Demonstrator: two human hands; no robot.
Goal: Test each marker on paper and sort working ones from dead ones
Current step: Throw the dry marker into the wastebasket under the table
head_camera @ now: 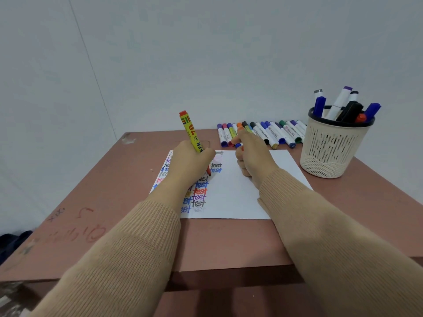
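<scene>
- The brown-pink flat tabletop carries faint red scribbles near its left front corner, and a pale, plain wall rises behind it, with a corner seam at the left.
- The left hand, coming out of a ribbed tan sleeve, has its fingers curled tightly round the lower barrel of a yellow marker with a red end and multicoloured stripes.
- That marker stands steeply, its long axis leaning a little to the left and away from the person. The capless red tip points down and to the right, at or just above the sheet beside a blue "test".
- The white paper sheet lies flat in the middle of the table. Its left part is filled with columns of the word "test" in black, blue, red, purple and orange, partly hidden under the left hand.
- The right hand rests on the sheet's far edge with its fingers curled in. A sliver of red shows at its far side — whether it grips anything, I cannot tell.
- Just beyond it a row of capped markers lies side by side, their long axes running roughly front to back.
- At the far right stands a cream slotted plastic basket with a black rim — blue, black, white and red markers stick up out of it.
</scene>
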